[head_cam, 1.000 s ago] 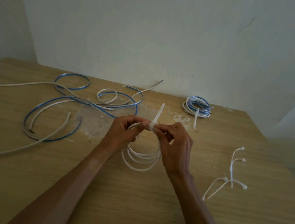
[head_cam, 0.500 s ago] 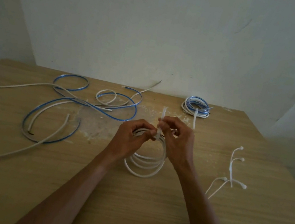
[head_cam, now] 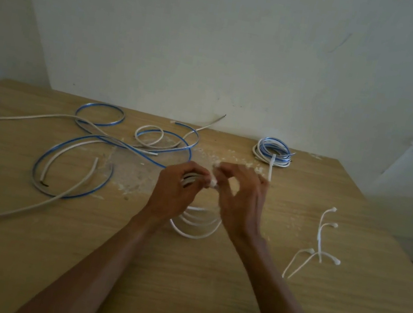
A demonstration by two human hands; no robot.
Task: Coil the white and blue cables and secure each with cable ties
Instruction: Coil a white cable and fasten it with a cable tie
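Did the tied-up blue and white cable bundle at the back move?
No. The tied blue and white cable bundle still lies by the wooden table's far edge.

Motion blur on right hand; whether its grip pinches the cable tie cannot be told. The tie is only a white smear between both grips. Top of white cable coil hidden inside left hand grip and behind right palm. Far left of grips, loose white cable runs off frame edge. Forearms cut at bottom edge.
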